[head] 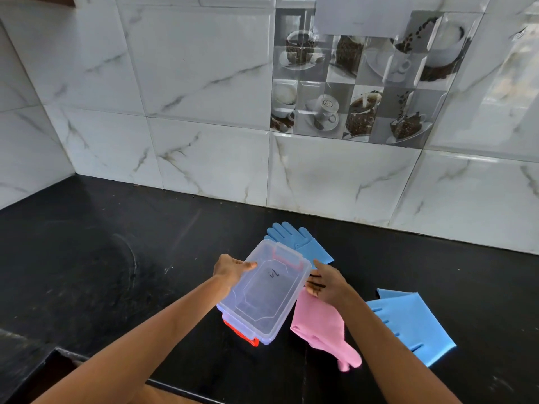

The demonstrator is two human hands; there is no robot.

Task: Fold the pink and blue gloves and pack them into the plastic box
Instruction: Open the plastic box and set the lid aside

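Now gripping the clear plastic box (pixel 264 290) by its left rim with the left hand (pixel 230 269), tilted above the black counter (pixel 87 258). Right hand (pixel 328 282) open beside its right wall, over the pink glove (pixel 323 328); blue gloves (pixel 414 322) beyond and right.

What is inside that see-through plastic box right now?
Nothing shows inside the clear plastic box; the dark countertop shows through it. The pink glove lies beside it. Its far edge covers part of a blue glove.

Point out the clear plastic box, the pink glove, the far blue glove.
clear plastic box (pixel 264 290), head view, base panel
pink glove (pixel 319 322), head view, flat cuff area
far blue glove (pixel 291 236), head view, palm below fingers
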